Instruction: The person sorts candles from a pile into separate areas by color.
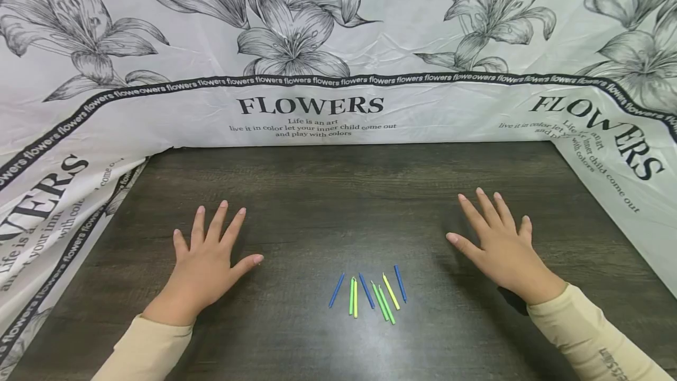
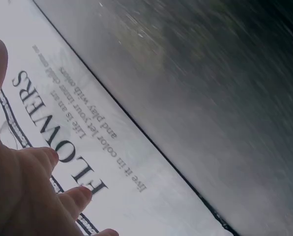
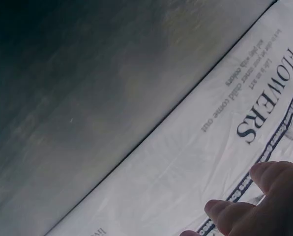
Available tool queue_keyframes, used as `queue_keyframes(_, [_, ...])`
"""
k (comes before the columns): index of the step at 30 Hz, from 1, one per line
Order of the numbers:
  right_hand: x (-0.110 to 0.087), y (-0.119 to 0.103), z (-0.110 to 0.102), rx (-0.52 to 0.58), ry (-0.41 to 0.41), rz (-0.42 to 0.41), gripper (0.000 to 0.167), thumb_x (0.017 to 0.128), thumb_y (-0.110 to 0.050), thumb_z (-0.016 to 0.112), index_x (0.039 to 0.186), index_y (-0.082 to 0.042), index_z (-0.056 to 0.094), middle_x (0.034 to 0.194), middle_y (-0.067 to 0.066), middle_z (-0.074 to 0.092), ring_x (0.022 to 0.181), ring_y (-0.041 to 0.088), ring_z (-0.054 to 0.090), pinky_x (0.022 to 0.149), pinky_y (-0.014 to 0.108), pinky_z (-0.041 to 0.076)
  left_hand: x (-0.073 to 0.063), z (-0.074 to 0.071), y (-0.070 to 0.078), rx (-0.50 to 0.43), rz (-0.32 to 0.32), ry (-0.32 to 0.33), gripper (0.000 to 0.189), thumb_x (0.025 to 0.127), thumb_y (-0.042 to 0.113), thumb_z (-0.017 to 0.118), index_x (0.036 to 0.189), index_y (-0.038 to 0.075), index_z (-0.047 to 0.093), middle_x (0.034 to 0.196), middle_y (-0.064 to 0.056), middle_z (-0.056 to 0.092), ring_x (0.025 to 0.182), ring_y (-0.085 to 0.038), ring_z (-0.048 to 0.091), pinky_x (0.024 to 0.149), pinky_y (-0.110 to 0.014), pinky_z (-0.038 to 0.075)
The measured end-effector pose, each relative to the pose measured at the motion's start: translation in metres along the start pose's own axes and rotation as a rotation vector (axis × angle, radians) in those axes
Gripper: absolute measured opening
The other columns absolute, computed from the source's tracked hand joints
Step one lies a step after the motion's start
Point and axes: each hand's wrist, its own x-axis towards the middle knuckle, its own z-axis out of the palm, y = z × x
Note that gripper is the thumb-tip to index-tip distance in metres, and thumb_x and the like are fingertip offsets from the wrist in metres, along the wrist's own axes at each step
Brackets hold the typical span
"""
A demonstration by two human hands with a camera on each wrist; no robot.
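Observation:
Several thin sticks that look like birthday candles lie in a loose row on the dark wooden table, in the head view. Among them are a blue candle at the left end, a yellow candle, a green candle and another blue one at the right end. To their left, my left hand is spread palm down with its fingers straight, holding nothing. My right hand is likewise spread on the other side, apart from the candles. Neither wrist view shows the candles.
A white cloth printed with black flowers and lettering hangs behind the table and along both sides. Its lower edge meets the table's far edge. A dark object shows under the right wrist.

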Motion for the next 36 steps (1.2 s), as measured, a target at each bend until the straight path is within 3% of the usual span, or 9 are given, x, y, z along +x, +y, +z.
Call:
queue_keyframes(18, [-0.004, -0.022, 0.015, 0.000, 0.005, -0.048, 0.080, 0.095, -0.057, 0.046, 0.156, -0.020, 0.012, 0.161, 0.017, 0.004, 0.145, 0.044, -0.001, 0.093, 0.082, 0.001, -0.005, 0.008, 0.036, -0.023, 0.138, 0.022, 0.092, 0.086, 0.059, 0.060, 0.156, 0.020, 0.016, 0.161, -0.013, 0.010, 0.145, -0.043, 0.002, 0.102, -0.075, 0.007])
queue_keyframes(27, [-0.007, -0.030, 0.025, 0.026, 0.006, -0.068, 0.081, 0.092, -0.059, 0.050, 0.155, -0.017, 0.020, 0.161, 0.012, 0.008, 0.145, 0.041, 0.004, 0.094, 0.081, 0.007, -0.003, 0.014, 0.057, -0.064, 0.220, 0.090, 0.097, 0.081, 0.056, 0.068, 0.155, 0.017, 0.020, 0.159, -0.013, 0.019, 0.144, -0.040, 0.015, 0.103, -0.071, 0.018])
queue_keyframes(36, [-0.008, -0.042, 0.031, 0.064, 0.030, -0.089, 0.079, 0.089, -0.050, 0.063, 0.152, -0.017, 0.030, 0.158, 0.013, 0.021, 0.144, 0.038, 0.015, 0.096, 0.078, 0.013, -0.004, 0.019, 0.072, -0.155, 0.284, 0.144, 0.095, 0.078, 0.046, 0.077, 0.152, 0.011, 0.029, 0.155, -0.014, 0.028, 0.140, -0.039, 0.028, 0.103, -0.066, 0.028])
